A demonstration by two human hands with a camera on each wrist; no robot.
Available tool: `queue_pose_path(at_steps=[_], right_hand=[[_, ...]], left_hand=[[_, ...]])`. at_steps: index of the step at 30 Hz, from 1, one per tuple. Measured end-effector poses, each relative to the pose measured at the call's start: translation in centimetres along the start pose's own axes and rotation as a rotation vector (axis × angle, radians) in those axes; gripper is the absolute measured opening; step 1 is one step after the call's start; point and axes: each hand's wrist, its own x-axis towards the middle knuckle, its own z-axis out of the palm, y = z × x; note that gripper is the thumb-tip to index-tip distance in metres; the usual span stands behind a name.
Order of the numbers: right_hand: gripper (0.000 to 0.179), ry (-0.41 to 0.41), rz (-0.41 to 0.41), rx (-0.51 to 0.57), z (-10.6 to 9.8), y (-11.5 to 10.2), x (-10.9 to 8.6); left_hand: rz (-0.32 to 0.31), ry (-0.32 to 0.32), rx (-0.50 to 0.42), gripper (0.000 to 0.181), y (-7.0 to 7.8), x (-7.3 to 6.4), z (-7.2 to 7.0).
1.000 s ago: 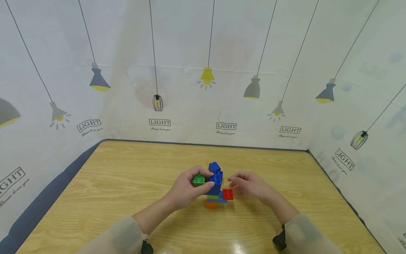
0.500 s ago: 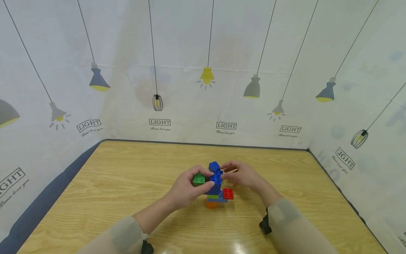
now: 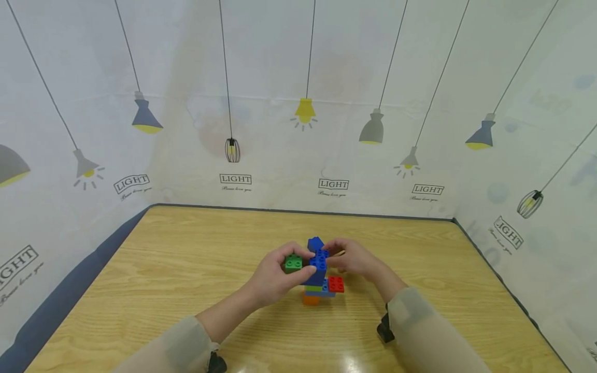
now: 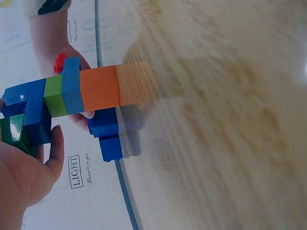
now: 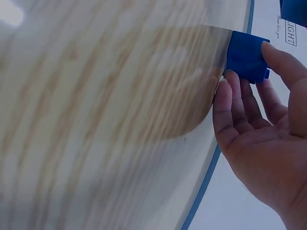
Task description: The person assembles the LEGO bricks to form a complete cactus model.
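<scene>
A stack of toy building bricks stands on the table, an orange brick (image 3: 311, 300) at its base. Above come a light blue brick (image 4: 71, 85), a lime green brick (image 4: 56, 96) and blue bricks (image 3: 318, 263). A red brick (image 3: 336, 284) juts right and a green brick (image 3: 293, 262) left. My left hand (image 3: 274, 274) grips the upper blue part between thumb and fingers. Behind the stack, my right hand (image 3: 356, 259) pinches a loose blue brick (image 5: 247, 56) resting on the table, thumb on one side, fingertips opposite. Another blue piece (image 3: 315, 243) stands beside it.
The wooden table (image 3: 186, 248) reaches back to a white backdrop (image 3: 270, 129) printed with hanging lamps. Dark blue edging (image 3: 224, 209) runs along the table's far side. Dark wrist devices sit at both sleeves.
My right hand has moved left and away from me, from beside the stack to the blue brick behind it, and now pinches it. The left hand and stack stay in place.
</scene>
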Motion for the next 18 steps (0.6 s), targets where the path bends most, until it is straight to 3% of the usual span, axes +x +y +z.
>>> queue_pose_path(at_steps=[6,18], right_hand=[[0.037,0.005,-0.029,-0.011,-0.5,0.4,-0.8],[0.042,0.095,-0.086,0.009,-2.2,1.1,-3.7]], left_hand=[[0.014,-0.005,-0.018,0.023,0.1,0.0,0.1],[0.027,0.001,-0.016,0.024,-0.1,0.0,0.2]])
